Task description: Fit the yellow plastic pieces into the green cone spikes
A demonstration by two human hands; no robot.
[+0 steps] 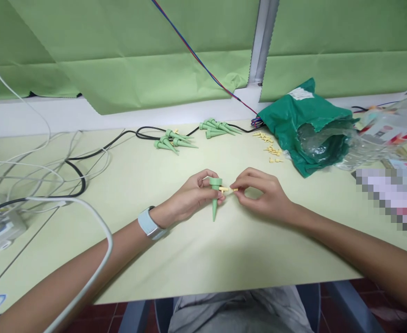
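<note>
My left hand (pixel 197 194) grips a green plastic watering spike (pixel 214 201), its round cap up and its point down, above the table. A small yellow valve piece (pixel 224 189) sticks out sideways from the spike toward the right. At the outer end of that piece, my right hand (pixel 262 189) pinches a thin yellow tip between thumb and fingers. Whether the tip is joined to the valve is too small to tell. Farther back lie two groups of green spikes, one at centre left (pixel 174 141) and one nearer the middle (pixel 219 127).
Small yellow parts (pixel 268 144) lie scattered before a torn green plastic bag (pixel 304 125). A clear bottle (pixel 391 125) lies at the right, near a blurred-out item (pixel 391 199). Black cable (pixel 115 138) and white cables (pixel 47 171) run across the left side. Green paper (pixel 148 55) covers the wall.
</note>
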